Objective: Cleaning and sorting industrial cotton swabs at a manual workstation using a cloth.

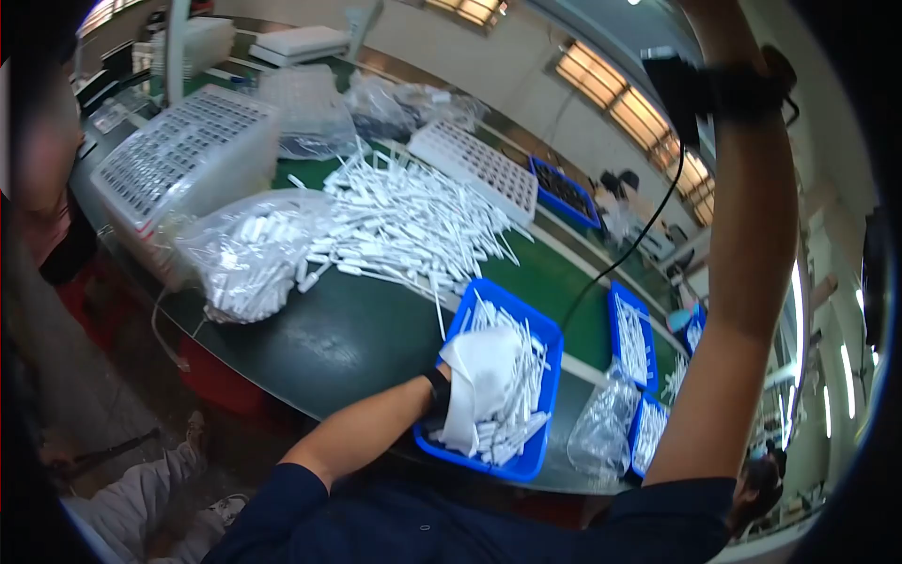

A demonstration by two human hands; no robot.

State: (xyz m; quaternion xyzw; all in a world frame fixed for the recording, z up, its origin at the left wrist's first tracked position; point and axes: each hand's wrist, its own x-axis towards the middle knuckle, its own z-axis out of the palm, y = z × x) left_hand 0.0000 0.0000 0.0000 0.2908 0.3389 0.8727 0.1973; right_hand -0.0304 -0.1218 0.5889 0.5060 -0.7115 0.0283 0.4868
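Observation:
A blue plastic basket [553, 381] full of slender white stick-like pieces [526, 399] stands at the table edge in front of me. My left hand [440, 393], with a black band at the wrist, reaches into its left side. A smooth white sheet-like piece [484, 371] lies over the sticks and hides my left fingers, so their grip does not show. My right arm is raised high; past the black strap and device at its wrist, only part of my right hand [711, 21] shows at the top edge, its fingers cut off.
Beyond the basket a large heap of white sticks [404, 216] covers the green table mat. A clear bag of white pieces [252, 263], stacked trays [183, 150] and a white holed tray [474, 169] surround it. Smaller blue baskets [631, 334] and a clear bag [601, 428] sit right.

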